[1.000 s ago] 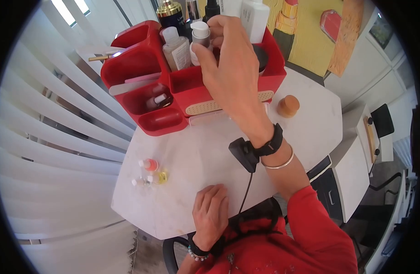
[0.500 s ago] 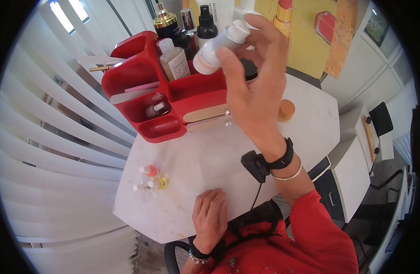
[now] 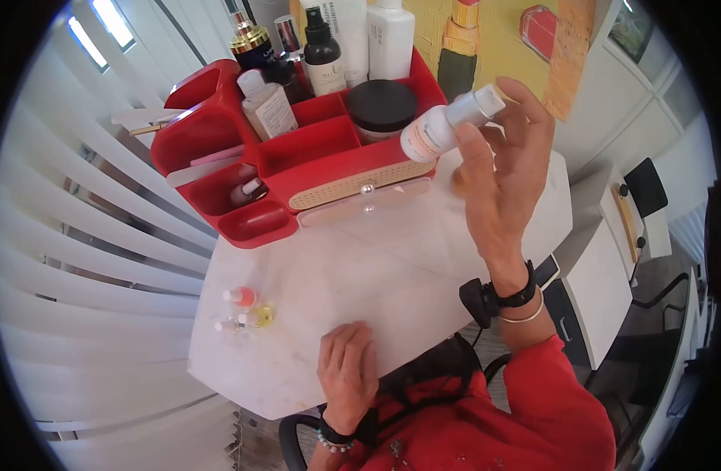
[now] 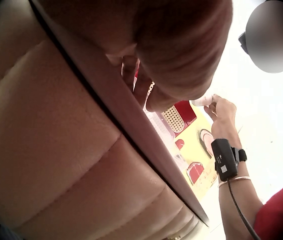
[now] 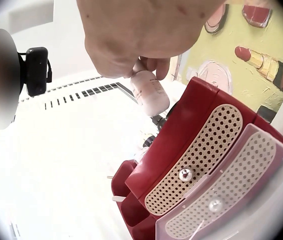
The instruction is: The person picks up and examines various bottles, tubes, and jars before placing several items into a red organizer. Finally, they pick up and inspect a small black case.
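In the head view my right hand (image 3: 508,169) pinches a small white pump bottle (image 3: 429,135) with a silver collar, between thumb and fingers. The bottle is tilted, its base toward the lower left, in front of the right end of the red organizer (image 3: 313,161). In the right wrist view the white bottle (image 5: 150,94) hangs below the fingers, over the organizer's perforated drawer front (image 5: 201,155). My left hand (image 3: 347,365) rests with relaxed fingers on the front edge of the white table (image 3: 321,275).
A black-lidded jar (image 3: 382,106), a black spray bottle (image 3: 323,55) and a clear bottle (image 3: 268,106) stand in the organizer. Several small nail polish bottles (image 3: 247,297) are on the table at left. A wooden-capped item (image 3: 458,182) sits behind my right hand. Window blinds (image 3: 101,259) hang at left.
My right hand has lifted the white pump bottle out of the organizer and carried it to the right, tilting it. The left hand stays at the table's edge.
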Motion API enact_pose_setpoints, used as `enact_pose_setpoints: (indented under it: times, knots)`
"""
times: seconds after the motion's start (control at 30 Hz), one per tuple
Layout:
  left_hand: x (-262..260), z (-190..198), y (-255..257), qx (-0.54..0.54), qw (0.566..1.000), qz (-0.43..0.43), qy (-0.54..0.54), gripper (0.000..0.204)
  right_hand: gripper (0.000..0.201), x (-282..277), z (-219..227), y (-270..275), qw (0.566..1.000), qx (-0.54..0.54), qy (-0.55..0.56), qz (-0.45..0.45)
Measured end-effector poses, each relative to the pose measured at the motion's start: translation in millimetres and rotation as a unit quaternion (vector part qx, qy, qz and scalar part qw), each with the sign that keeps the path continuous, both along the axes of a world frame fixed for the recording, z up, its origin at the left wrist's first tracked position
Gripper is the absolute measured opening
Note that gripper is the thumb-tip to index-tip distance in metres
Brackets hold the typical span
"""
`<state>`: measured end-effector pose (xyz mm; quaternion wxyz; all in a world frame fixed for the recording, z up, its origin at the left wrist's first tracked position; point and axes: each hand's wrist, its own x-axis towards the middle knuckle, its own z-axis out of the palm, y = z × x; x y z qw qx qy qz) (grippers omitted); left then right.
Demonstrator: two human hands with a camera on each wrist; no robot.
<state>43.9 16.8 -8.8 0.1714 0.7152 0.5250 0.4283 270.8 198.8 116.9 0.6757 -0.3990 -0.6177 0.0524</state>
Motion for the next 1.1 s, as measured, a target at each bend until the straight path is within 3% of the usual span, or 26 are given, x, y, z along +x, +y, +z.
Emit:
enact_pose_setpoints:
  times: [0.1, 0.27, 0.47, 1.1]
  knots:
    - [1, 0, 1, 0.001, 1.000, 0.003, 0.006, 0.029, 0.056, 14, -8, -2, 0.998, 0.033, -0.039, -0.029]
    - [2, -1, 1, 0.001, 1.000, 0.004, 0.009, 0.028, 0.051, 27, -25, -14, 0.994, -0.021, -0.074, -0.081]
    - [2, -1, 1, 0.003, 1.000, 0.003, 0.011, 0.029, 0.050, 32, -50, -20, 0.992, -0.080, -0.082, -0.055]
    - [-1, -5, 2, -0.003, 1.000, 0.006, 0.008, 0.031, 0.047, 16, -66, -6, 0.984, -0.118, -0.121, -0.049]
